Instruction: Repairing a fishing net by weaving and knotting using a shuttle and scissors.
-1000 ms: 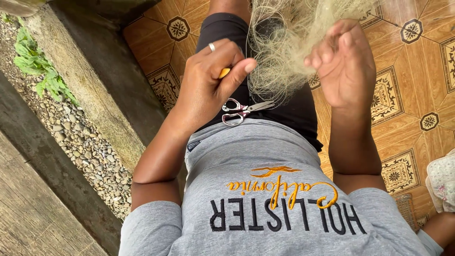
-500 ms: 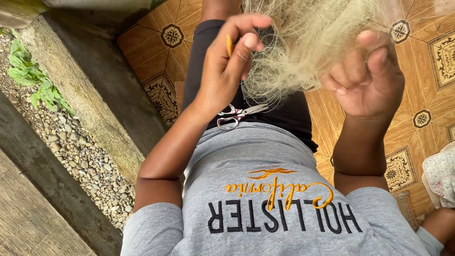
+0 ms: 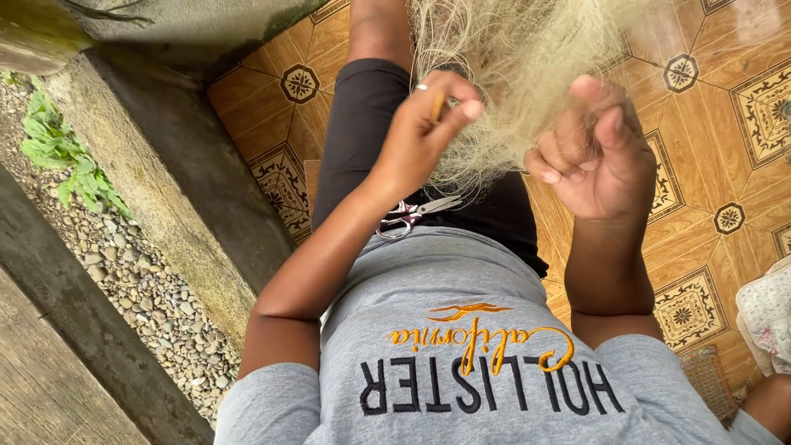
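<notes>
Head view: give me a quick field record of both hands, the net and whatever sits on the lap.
left hand: raised, fingers pinched on a thin yellow tool, ring on one finger
right hand: raised, fingers curled into the netting
netting: pale fine mesh, bunched, hanging between both hands over the lap
scissors: small, lying on the lap beneath the left wrist, not held
floor: patterned brown tiles
left side: concrete ledge, gravel and a green plant beyond
</notes>
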